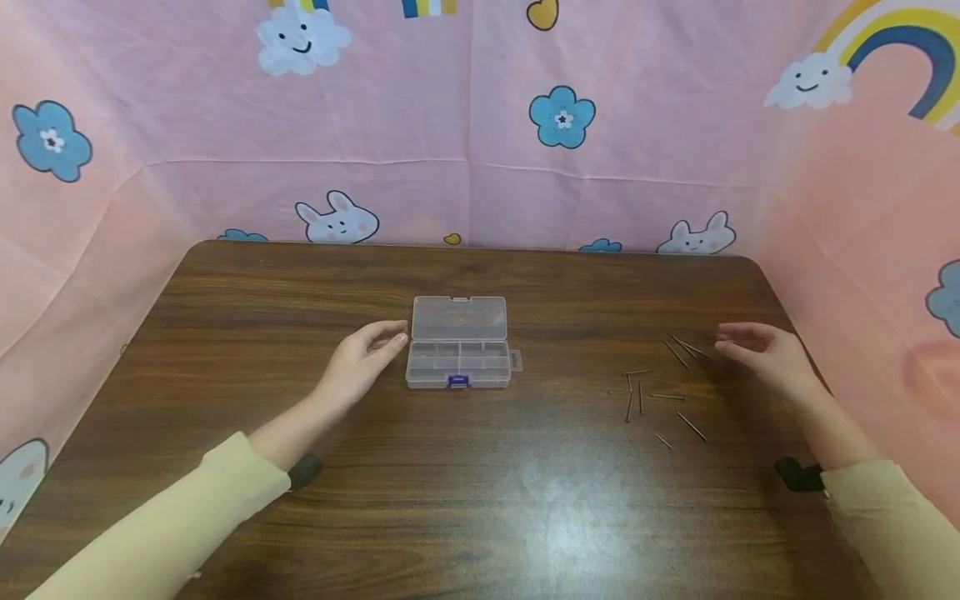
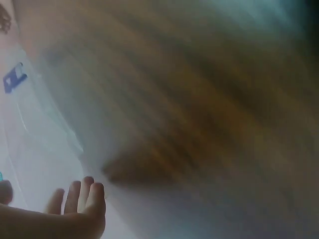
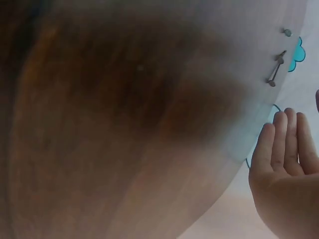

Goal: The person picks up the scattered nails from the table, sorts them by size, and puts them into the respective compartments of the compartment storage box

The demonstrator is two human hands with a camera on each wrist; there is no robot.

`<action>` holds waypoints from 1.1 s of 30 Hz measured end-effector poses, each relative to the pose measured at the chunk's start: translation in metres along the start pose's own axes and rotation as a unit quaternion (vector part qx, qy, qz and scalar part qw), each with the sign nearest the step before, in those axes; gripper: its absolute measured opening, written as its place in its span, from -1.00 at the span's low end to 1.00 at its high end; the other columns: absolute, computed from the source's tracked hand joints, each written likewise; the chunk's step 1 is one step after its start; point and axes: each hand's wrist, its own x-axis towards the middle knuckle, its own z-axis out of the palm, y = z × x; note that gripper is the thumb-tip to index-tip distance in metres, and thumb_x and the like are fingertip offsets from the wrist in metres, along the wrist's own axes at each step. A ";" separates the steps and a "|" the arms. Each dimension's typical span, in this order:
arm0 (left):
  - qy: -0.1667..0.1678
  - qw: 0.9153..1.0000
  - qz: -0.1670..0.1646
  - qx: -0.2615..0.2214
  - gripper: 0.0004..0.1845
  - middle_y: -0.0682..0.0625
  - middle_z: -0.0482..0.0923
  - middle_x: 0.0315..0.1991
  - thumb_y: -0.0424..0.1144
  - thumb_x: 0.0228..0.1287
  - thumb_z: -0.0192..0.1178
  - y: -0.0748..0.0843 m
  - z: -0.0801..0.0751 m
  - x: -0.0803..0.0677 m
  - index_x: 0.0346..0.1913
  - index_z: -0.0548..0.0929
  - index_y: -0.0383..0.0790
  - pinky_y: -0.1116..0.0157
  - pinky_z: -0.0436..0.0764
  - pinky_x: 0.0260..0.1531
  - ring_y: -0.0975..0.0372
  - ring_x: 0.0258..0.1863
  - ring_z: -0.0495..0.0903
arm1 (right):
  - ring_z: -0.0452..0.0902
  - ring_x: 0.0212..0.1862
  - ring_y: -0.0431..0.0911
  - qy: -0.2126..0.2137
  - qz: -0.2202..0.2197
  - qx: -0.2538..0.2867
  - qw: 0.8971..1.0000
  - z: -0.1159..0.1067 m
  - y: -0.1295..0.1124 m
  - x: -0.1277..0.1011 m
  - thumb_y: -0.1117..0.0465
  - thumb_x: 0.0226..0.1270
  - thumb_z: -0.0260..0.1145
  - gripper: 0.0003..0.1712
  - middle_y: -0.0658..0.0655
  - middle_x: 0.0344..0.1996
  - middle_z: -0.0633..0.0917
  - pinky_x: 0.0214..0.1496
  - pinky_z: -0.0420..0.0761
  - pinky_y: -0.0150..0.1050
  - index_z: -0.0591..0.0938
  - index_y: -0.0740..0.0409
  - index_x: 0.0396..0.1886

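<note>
A clear plastic compartment box (image 1: 459, 362) stands on the table with its lid (image 1: 459, 318) raised at the back. A blue latch (image 1: 458, 381) marks its front, and its compartments look bare. My left hand (image 1: 360, 362) is at the box's left side, fingers loosely extended; whether the fingertips touch it I cannot tell. Several thin metal nails (image 1: 667, 397) lie scattered to the right of the box. Just right of the farthest nails (image 1: 688, 347) hovers my right hand (image 1: 768, 362), holding nothing. In the right wrist view, its fingers (image 3: 290, 142) are straight, with a few nails (image 3: 275, 69) beyond them.
The brown wooden table (image 1: 480, 500) has rounded far corners. Pink printed cloth (image 1: 480, 108) hangs behind it and along both sides. A small clear tab (image 1: 516, 361) sticks out at the box's right side. Dark straps (image 1: 797, 475) show near both wrists.
</note>
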 end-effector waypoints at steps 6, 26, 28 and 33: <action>-0.006 0.994 -0.061 -0.090 -0.45 -0.34 0.43 0.51 -0.19 0.67 0.11 -0.002 0.006 0.004 0.53 0.38 -0.42 -0.12 0.31 0.64 -0.16 0.55 0.39 | 0.42 -0.10 -0.74 -0.016 0.040 0.031 0.999 0.003 0.007 0.003 0.03 0.55 0.40 -0.43 -0.72 -0.27 0.60 -0.09 0.38 -0.67 0.60 0.31 0.35; 0.004 0.998 -0.024 -0.053 -0.40 -0.42 0.48 0.44 -0.40 0.46 0.33 -0.010 0.013 0.007 0.47 0.42 -0.52 0.22 0.64 0.38 -0.20 0.44 0.53 | 0.55 -0.22 -0.64 -0.027 0.029 0.016 0.999 0.007 0.008 0.011 0.18 0.50 0.45 -0.42 -0.48 -0.33 0.74 -0.17 0.45 -0.69 0.58 0.53 0.29; 0.009 0.999 -0.016 -0.044 -0.40 -0.43 0.50 0.42 -0.42 0.44 0.35 -0.011 0.014 0.007 0.45 0.44 -0.54 0.11 0.58 0.45 -0.20 0.43 0.53 | 0.56 -0.23 -0.64 -0.026 0.028 0.012 0.999 0.008 0.007 0.010 0.17 0.49 0.46 -0.44 -0.53 -0.36 0.71 -0.17 0.45 -0.70 0.60 0.53 0.26; 0.014 1.000 -0.009 -0.026 -0.40 -0.44 0.53 0.39 -0.43 0.41 0.37 -0.011 0.015 0.006 0.43 0.46 -0.53 -0.01 0.52 0.51 -0.20 0.43 0.53 | 0.57 -0.28 -0.62 -0.015 0.018 0.000 1.000 0.009 0.007 0.010 0.16 0.45 0.50 -0.48 -0.54 -0.42 0.69 -0.21 0.47 -0.71 0.67 0.49 0.18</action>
